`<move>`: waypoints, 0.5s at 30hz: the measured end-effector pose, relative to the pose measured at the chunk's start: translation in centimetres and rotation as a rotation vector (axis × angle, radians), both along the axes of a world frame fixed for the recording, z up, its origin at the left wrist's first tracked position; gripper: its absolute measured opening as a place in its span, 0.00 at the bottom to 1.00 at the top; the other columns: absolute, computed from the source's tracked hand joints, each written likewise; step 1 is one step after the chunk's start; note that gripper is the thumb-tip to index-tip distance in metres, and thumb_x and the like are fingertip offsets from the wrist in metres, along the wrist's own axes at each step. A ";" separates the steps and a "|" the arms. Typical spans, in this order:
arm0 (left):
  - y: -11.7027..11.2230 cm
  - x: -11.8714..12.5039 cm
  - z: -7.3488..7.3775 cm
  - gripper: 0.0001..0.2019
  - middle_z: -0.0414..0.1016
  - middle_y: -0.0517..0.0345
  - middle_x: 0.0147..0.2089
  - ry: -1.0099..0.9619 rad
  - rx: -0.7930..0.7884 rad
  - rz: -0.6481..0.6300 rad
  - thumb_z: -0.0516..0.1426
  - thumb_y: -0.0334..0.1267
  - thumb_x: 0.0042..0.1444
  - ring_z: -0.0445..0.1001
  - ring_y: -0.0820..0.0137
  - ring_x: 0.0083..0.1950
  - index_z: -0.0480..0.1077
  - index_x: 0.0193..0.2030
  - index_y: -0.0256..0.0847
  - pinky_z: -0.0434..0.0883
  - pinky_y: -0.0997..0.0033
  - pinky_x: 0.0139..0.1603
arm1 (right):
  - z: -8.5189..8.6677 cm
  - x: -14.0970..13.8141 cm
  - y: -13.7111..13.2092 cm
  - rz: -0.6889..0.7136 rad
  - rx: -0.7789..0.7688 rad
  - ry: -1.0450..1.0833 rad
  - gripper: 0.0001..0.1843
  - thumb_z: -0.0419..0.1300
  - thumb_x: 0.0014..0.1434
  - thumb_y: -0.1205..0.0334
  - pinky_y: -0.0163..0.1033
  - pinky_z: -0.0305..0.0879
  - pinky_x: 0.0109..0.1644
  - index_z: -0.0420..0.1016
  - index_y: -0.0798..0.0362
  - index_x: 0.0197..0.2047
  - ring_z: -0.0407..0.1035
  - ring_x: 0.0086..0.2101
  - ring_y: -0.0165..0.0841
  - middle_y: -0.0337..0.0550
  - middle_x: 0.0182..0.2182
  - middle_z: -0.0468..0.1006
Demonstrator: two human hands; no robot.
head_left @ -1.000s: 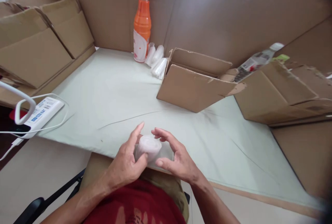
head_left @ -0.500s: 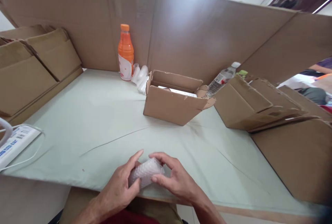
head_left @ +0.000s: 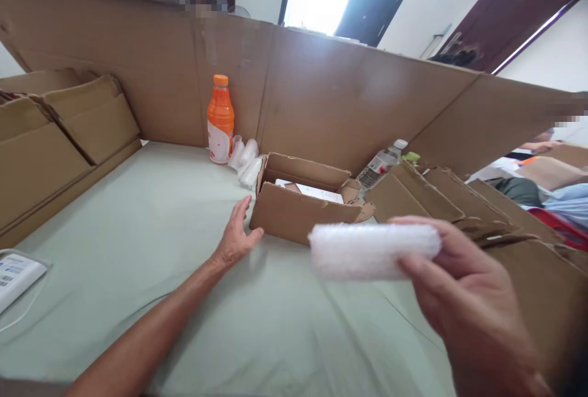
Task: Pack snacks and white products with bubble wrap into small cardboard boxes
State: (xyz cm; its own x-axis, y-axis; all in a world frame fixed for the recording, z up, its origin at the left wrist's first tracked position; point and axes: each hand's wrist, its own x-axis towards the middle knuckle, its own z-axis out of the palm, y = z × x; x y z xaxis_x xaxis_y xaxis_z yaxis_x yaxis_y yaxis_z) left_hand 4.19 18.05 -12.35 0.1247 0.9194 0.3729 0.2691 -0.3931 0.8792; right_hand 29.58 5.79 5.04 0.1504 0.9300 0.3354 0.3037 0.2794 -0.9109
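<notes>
My right hand point(head_left: 463, 287) grips one end of a white roll of bubble wrap point(head_left: 362, 253), raised close to the camera and lying nearly level. Whether anything is wrapped inside it cannot be seen. My left hand point(head_left: 237, 231) has its fingers apart and holds nothing; it is beside the left end of a small open cardboard box point(head_left: 285, 216). In that box lies a white item point(head_left: 316, 192), perhaps a flat carton, mostly hidden by the front wall.
An orange bottle point(head_left: 221, 121) and several clear bubble-wrap pieces point(head_left: 248, 164) stand by the cardboard screen point(head_left: 321, 97). A clear bottle point(head_left: 381, 164) leans at the right. Cardboard boxes line the left point(head_left: 41, 164) and right sides. A white box point(head_left: 18, 277) lies at left.
The bubble-wrap roll has gone from between both hands to my right hand alone, lifted up and rightward. My left hand has let go and reached forward to the box. The view has tilted up.
</notes>
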 end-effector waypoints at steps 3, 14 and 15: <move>0.3 1.3 -2.1 0.40 0.60 0.37 0.70 0.003 0.018 -0.033 0.57 0.34 0.52 0.61 0.51 0.71 0.51 0.73 0.38 0.65 0.45 0.66 | 2.9 0.0 3.8 -0.137 0.100 0.003 0.14 0.71 0.56 0.53 0.36 0.70 0.36 0.80 0.47 0.44 0.75 0.35 0.32 0.43 0.37 0.81; -0.4 1.8 -4.3 0.39 0.65 0.43 0.68 -0.013 0.134 -0.021 0.57 0.30 0.50 0.66 0.55 0.67 0.54 0.71 0.42 0.67 0.50 0.65 | 2.2 -5.6 17.7 0.078 -0.217 -0.571 0.11 0.64 0.52 0.58 0.36 0.66 0.34 0.76 0.53 0.38 0.74 0.32 0.35 0.41 0.31 0.81; -0.3 1.8 -4.4 0.39 0.65 0.43 0.68 -0.016 0.137 -0.018 0.57 0.30 0.50 0.66 0.55 0.67 0.55 0.71 0.42 0.67 0.50 0.66 | 2.3 -6.2 18.2 0.051 -0.233 -0.721 0.08 0.63 0.52 0.59 0.36 0.64 0.33 0.76 0.53 0.36 0.73 0.31 0.34 0.41 0.31 0.80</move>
State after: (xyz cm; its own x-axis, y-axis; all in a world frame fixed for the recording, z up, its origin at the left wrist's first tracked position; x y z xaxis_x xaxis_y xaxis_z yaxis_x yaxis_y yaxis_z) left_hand 6.03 17.71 -16.70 0.1342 0.8574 0.4968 0.2475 -0.5145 0.8210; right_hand 23.41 24.01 7.34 -0.0766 0.9887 0.1286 0.8383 0.1337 -0.5286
